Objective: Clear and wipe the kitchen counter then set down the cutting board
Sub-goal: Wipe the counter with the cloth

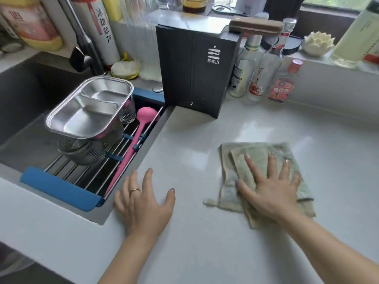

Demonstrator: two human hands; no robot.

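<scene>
Pressing the green cloth (264,177) flat on the counter (205,242) with fingers spread wide, the right hand (270,191) is wiping mid-right. Left hand (143,203) is bracing by the sink (24,95) edge, fingers splayed, holding nothing (cutting board isn't anywhere I can spot).

冰糖葫芦 on white bottle (103,31), 慕叁山 on black box (196,68)

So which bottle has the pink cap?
The small bottle with the red label, rightmost of the three beside the black box. The other two are taller.
</scene>
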